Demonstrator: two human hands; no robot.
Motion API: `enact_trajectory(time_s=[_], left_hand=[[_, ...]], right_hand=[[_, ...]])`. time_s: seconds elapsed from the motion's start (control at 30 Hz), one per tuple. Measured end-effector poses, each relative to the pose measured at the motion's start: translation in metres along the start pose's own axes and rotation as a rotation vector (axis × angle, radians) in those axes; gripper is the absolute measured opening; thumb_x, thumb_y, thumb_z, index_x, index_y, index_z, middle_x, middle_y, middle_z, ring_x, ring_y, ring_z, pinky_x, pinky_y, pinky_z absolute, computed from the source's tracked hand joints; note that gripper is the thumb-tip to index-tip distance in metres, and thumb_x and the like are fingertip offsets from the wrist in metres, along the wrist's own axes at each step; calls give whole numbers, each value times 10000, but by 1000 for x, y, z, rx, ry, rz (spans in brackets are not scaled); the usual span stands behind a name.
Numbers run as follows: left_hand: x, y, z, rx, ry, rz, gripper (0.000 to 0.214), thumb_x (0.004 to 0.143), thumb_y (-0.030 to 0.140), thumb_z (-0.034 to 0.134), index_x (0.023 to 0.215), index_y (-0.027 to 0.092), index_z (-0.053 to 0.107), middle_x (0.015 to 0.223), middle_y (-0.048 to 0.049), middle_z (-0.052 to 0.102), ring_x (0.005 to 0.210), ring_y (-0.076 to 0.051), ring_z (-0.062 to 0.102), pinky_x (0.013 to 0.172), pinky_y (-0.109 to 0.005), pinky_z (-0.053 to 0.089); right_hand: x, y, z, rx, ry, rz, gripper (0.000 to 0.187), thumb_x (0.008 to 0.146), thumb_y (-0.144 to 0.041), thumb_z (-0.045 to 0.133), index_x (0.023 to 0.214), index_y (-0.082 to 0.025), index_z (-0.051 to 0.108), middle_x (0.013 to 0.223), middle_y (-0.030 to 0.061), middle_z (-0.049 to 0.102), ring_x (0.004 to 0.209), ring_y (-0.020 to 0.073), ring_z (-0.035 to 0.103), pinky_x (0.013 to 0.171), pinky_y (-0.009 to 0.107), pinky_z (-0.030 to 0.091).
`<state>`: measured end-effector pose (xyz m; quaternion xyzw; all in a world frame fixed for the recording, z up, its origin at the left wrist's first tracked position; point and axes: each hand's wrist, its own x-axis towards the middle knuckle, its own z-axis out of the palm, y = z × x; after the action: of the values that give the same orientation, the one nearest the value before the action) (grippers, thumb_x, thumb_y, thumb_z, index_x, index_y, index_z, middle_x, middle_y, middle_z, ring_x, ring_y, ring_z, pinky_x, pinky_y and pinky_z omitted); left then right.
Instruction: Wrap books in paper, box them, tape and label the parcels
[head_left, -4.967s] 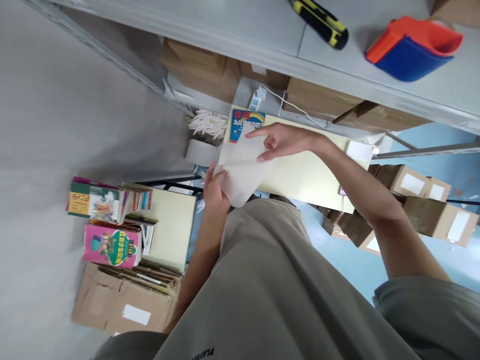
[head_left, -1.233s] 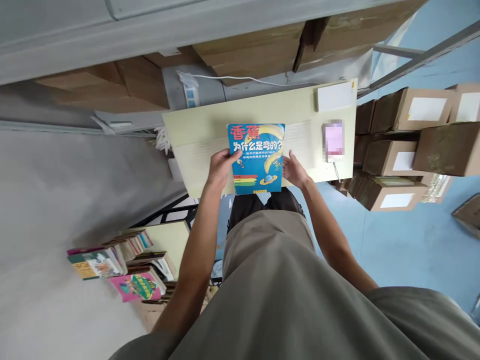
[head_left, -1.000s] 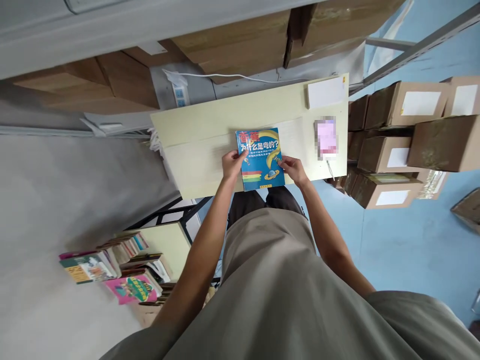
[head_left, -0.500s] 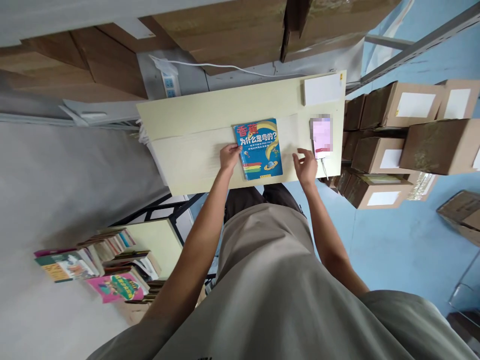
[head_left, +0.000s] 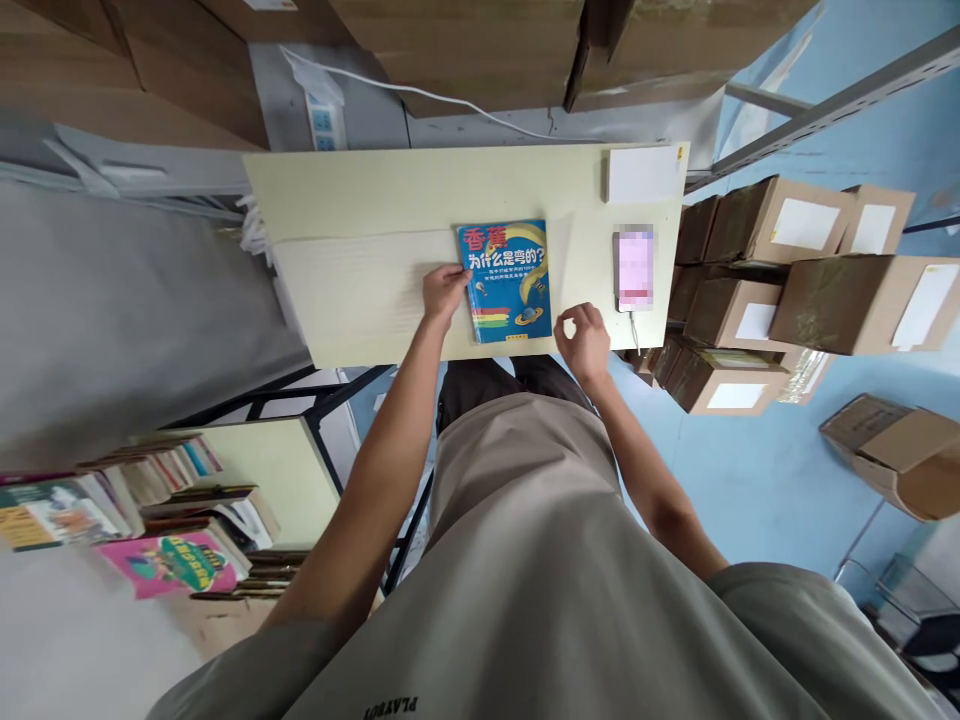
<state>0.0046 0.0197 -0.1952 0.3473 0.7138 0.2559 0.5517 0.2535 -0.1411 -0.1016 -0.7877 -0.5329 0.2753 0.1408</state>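
A blue paperback book [head_left: 510,290] lies face up on the pale yellow table [head_left: 352,190], a banana and a ringed planet on its cover. My left hand [head_left: 445,295] grips its left edge, thumb on top. By the lower right corner of the book is my right hand [head_left: 585,340], thumb and forefinger curled together into a ring. Whether those fingertips touch the book or pinch something small, I cannot tell.
A phone [head_left: 634,268] with a cable and a white box [head_left: 643,175] occupy the table's right end. Cardboard boxes [head_left: 806,220] are stacked to the right. Several books [head_left: 180,560] stand on a lower table at left. A power strip [head_left: 324,122] is behind the table.
My right hand has moved left to the book's lower right corner, and its fingers have closed into a ring. My left hand stays on the book's left edge. The view has shifted slightly.
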Motion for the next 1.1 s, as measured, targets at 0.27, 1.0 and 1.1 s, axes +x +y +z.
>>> enact_trajectory(time_s=[0.27, 1.0, 1.1], left_hand=[[-11, -13, 3, 110, 77, 174, 300, 914, 435, 881, 1102, 202, 860, 1119, -114, 856, 1118, -287, 802, 1079, -384, 606], [-35, -27, 19, 385, 203, 272, 668, 769, 367, 1078, 1281, 241, 668, 1399, -209, 682, 1548, -511, 528, 1333, -661, 421], [-35, -29, 19, 353, 179, 279, 671, 800, 366, 1060, 1322, 257, 653, 1427, -204, 665, 1535, -517, 541, 1316, -676, 443]], right_hand=[[28, -47, 64, -107, -251, -234, 258, 1119, -142, 503, 1190, -200, 744, 1321, 197, 741, 1290, 355, 631, 1050, 469, 648], [39, -62, 79, -16, -381, -225, 241, 1138, -227, 559, 1188, -190, 792, 1403, 189, 759, 1373, 367, 680, 1133, 500, 640], [72, -34, 57, 100, -201, -85, 236, 1165, -348, 591, 1199, -202, 773, 1373, 173, 778, 1295, 332, 742, 1165, 496, 630]])
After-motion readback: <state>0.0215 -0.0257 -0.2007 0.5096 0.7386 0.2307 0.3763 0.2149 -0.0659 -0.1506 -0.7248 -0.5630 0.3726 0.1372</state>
